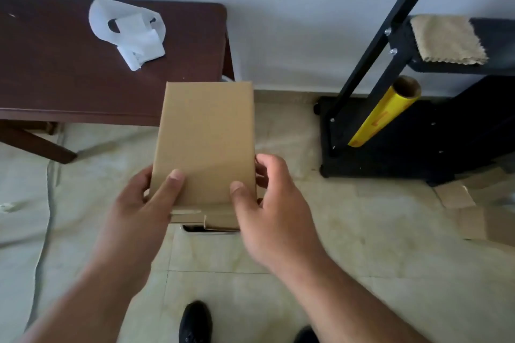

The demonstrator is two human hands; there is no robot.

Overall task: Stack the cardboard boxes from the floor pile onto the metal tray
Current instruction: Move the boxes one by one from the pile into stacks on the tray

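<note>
Above tiled floor [348,231], both hands grip cardboard box [206,142].

Tan cardboard box [206,142], yellow roll [381,113]

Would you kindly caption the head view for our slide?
Both hands, left and right, hold a cardboard box above a metal tray on the floor.

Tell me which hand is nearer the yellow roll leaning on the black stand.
Right. The right hand grips the cardboard box's right edge, on the side toward the yellow roll; the left hand grips the box's far, left edge.
</note>
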